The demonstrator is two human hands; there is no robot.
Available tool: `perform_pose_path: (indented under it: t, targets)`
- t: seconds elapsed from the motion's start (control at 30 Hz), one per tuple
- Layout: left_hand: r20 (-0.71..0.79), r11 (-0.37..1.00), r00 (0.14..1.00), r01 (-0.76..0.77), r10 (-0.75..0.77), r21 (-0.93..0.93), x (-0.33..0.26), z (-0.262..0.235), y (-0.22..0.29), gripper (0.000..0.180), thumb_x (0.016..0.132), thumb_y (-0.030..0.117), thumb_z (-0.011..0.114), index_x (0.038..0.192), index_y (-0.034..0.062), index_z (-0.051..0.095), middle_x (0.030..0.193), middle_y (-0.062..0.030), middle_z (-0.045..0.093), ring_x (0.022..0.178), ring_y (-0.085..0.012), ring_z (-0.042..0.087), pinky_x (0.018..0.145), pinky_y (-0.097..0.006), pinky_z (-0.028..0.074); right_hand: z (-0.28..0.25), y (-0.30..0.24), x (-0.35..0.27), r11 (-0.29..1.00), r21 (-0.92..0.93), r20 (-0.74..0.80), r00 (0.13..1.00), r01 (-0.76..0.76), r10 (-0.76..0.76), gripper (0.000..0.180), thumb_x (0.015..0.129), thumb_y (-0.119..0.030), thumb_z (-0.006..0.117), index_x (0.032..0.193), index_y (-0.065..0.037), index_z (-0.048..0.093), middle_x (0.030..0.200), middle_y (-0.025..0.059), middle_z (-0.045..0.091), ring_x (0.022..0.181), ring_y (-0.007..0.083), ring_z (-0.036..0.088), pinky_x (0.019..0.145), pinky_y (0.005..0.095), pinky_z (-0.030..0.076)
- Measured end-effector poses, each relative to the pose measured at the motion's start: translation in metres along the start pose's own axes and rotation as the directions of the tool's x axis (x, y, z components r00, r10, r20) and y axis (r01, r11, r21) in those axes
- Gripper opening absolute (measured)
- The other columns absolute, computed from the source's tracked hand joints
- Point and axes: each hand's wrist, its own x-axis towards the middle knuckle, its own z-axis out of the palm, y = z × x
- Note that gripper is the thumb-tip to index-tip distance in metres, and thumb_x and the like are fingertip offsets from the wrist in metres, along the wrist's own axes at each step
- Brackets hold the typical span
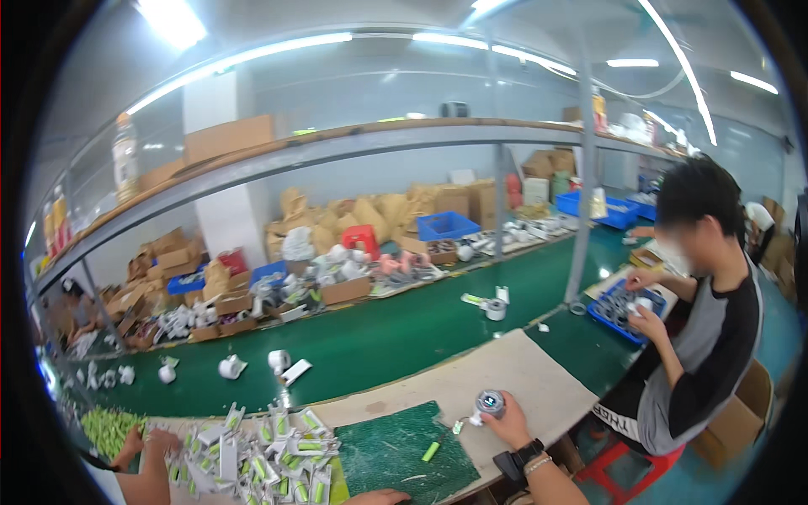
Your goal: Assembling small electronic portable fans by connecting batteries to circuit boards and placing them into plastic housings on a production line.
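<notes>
My right hand (510,423) is closed around a small round device (490,403) with a dark, ringed face and a grey-white side. A white piece hangs at its lower left, beside a small light-coloured part (458,427). Just left of that, a bright green cylindrical cell (431,452) lies on the scratched green mat (396,442). Only part of my left hand (379,497) shows at the lower edge, its fingers stretched out along the mat's near edge with nothing visible in them. Beside the mat is a heap of white pieces with green cells (269,454).
A green conveyor belt (404,337) crosses ahead, carrying white round units (231,367). At right, a seated person (699,337) works over a blue basket (619,324). Another person's hands (143,446) are at the left, near green cells (109,431). A shelf post (582,210) rises beyond the bench.
</notes>
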Motion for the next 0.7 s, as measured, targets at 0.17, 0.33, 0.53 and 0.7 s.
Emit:
perform_pose_path:
  t: [0.17, 0.33, 0.53, 0.7]
  targets:
    - [0.013, 0.999, 1.000, -0.013, 0.012, 0.039, 0.008, 0.005, 0.001, 0.039, 0.083, 0.028, 0.054, 0.108, -0.0024, 0.055, 0.104, -0.0226, 0.056, 0.096, -0.0366, 0.054, 0.081, -0.039, 0.044, -0.007, -0.014, -0.001, 0.999, -0.029, -0.030, 0.999, 0.016, -0.017, 0.062, 0.065, -0.028, 0.074, 0.114, -0.004, 0.047, 0.101, 0.0181, 0.057, 0.096, 0.0336, 0.052, 0.084, 0.0397, 0.042]
    - [-0.044, 0.991, 0.993, -0.109, 0.112, 0.077, 0.013, 0.008, -0.005, 0.037, 0.083, 0.027, 0.054, 0.105, -0.0026, 0.056, 0.100, -0.0228, 0.057, 0.092, -0.0368, 0.054, 0.078, -0.040, 0.044, -0.006, -0.013, 0.000, 0.997, -0.079, 0.022, 1.000, 0.021, -0.019, 0.057, 0.065, -0.028, 0.074, 0.110, -0.004, 0.049, 0.100, 0.0172, 0.057, 0.097, 0.0350, 0.051, 0.083, 0.0412, 0.041]
    - [-0.041, 0.992, 0.993, -0.106, 0.108, 0.065, 0.017, 0.013, -0.018, 0.037, 0.083, 0.030, 0.054, 0.103, -0.0017, 0.057, 0.094, -0.0226, 0.057, 0.088, -0.0375, 0.054, 0.075, -0.041, 0.044, 0.006, -0.016, -0.002, 0.980, -0.149, -0.023, 0.990, 0.131, -0.136, 0.056, 0.062, -0.028, 0.074, 0.107, -0.005, 0.051, 0.100, 0.0162, 0.057, 0.097, 0.0346, 0.050, 0.086, 0.0426, 0.037]
    - [-0.152, 0.991, 0.979, -0.134, 0.134, 0.010, 0.012, 0.025, -0.031, 0.036, 0.080, 0.030, 0.056, 0.099, -0.0005, 0.058, 0.091, -0.0221, 0.058, 0.085, -0.0387, 0.055, 0.072, -0.043, 0.044, 0.023, -0.016, -0.001, 0.949, -0.198, 0.133, 0.966, 0.247, -0.224, 0.057, 0.057, -0.023, 0.076, 0.104, -0.003, 0.052, 0.101, 0.0170, 0.056, 0.099, 0.0358, 0.048, 0.087, 0.0447, 0.036]
